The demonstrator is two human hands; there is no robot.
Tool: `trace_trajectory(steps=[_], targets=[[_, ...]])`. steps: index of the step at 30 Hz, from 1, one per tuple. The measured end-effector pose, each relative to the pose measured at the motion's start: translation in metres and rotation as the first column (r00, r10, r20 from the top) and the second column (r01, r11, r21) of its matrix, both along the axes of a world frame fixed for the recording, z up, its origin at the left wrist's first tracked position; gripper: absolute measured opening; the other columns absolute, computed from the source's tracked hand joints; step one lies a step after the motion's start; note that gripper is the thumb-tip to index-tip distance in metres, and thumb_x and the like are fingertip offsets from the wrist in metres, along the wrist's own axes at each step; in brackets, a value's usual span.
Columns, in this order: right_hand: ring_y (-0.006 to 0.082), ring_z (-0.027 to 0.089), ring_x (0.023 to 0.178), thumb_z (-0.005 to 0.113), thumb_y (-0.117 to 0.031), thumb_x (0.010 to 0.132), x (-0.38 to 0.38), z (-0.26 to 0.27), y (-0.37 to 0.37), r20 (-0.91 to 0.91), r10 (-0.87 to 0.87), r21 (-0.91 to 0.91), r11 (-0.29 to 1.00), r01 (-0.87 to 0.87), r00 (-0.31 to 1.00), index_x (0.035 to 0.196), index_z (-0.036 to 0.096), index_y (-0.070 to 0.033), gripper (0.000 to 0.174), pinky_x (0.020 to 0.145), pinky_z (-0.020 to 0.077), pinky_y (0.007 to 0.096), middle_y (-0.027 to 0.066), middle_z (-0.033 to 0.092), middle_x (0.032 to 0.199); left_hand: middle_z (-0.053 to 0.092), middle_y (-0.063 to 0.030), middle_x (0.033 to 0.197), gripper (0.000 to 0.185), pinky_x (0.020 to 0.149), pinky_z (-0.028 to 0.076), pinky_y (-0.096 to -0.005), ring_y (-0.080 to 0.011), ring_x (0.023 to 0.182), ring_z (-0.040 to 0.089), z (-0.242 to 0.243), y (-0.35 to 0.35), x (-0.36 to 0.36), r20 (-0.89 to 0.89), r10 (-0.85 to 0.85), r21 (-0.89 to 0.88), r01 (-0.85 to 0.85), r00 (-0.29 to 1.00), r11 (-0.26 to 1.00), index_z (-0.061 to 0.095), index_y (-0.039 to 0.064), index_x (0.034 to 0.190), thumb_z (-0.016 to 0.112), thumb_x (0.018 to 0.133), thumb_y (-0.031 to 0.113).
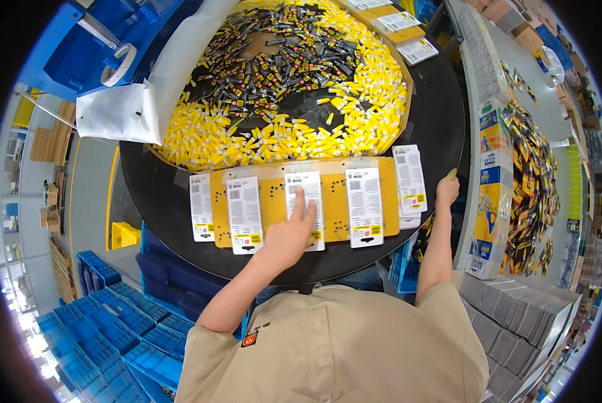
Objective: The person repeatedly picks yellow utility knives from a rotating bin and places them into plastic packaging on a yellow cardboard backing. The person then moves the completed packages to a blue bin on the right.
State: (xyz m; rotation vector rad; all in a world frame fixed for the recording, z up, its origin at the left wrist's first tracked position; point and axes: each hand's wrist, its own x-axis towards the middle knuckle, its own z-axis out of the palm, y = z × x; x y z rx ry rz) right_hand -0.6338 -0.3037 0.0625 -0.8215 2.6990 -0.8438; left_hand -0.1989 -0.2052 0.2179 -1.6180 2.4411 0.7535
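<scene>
My left hand point(290, 234) reaches over a yellow board point(334, 201) with small dark holes. Its index and middle fingers are spread on a white printed card point(303, 179), partly covering it; nothing is held. Other printed cards lie along the board: one at the left end point(200, 206), one beside it point(244, 214), and one to the right point(364, 206). Overlapping cards point(410, 181) rest at the board's right end. My right hand point(447, 191) is on the rim of a round black table point(434, 116), thumb on top; its other fingers are mostly hidden.
Past the board, a low-walled bay holds yellow white-tipped pieces point(276, 143) around black labelled tubes point(281, 75). More cards point(417, 50) lie at the far right. Blue crates point(104, 322) stand left, grey bundles point(517, 312) right. A tape roll point(119, 65) hangs upper left.
</scene>
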Motion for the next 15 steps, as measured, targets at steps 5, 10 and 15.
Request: trace_trajectory(steps=[5,10,15], targets=[[0.0496,0.056,0.102,0.039,-0.039,0.101,0.069,-0.013,0.092,0.115,0.006,-0.123,0.992,0.008,0.993,0.107,0.058,0.007,0.050,0.089,0.0453,0.0504,0.0328,0.061,0.108,0.054,-0.0277,0.130,0.055,0.078,0.055,-0.0444,-0.0387,0.090,0.068,-0.006,-0.006,0.063,-0.221,0.064,-0.246,-0.119,0.973,0.962,0.055,0.008,0.126,0.063,0.073,-0.004],[0.0403,0.065,0.077,0.043,-0.029,0.102,0.205,0.059,0.215,0.695,0.093,0.095,0.971,-0.219,0.713,0.104,0.055,0.009,0.040,0.071,0.0519,0.0474,0.0293,0.063,0.083,0.067,-0.0129,0.088,0.039,0.069,0.053,-0.0309,-0.0187,0.078,0.069,0.078,-0.024,0.069,-0.443,0.663,0.261,-0.621,0.603,0.739,0.054,0.003,0.126,0.063,0.087,0.001],[0.0233,0.066,0.058,0.042,-0.019,0.103,0.199,0.099,0.223,0.800,0.519,-0.377,0.824,-0.423,0.299,0.095,0.060,0.004,0.031,0.057,0.0535,0.0301,0.0103,0.064,0.067,0.059,-0.0161,0.114,0.051,0.074,0.053,-0.0313,-0.0215,0.081,0.068,0.029,-0.008,0.058,-0.787,0.376,0.119,-0.477,0.490,0.871,0.038,0.002,0.134,0.054,0.086,-0.009]])
